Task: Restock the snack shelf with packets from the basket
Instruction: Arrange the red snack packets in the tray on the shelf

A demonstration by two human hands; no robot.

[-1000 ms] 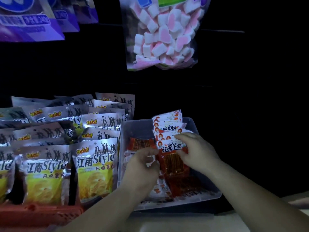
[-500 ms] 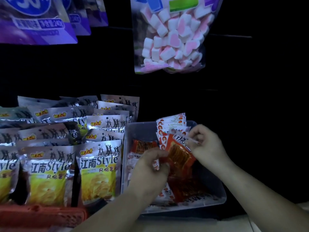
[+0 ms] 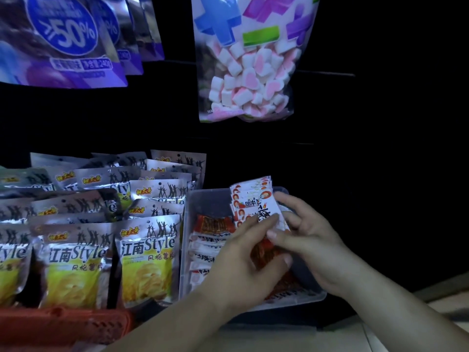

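Now mid-stocking, packet pinched by left hand and gripped at its edge by right hand, held tilted over bin against standing row; next likely seating it upright in that row, letting go, then reaching basket for more.

Left hand, right hand grip packet over bin, 4 o'clock. Chip bags, 8 o'clock. Marshmallows, 12 o'clock.
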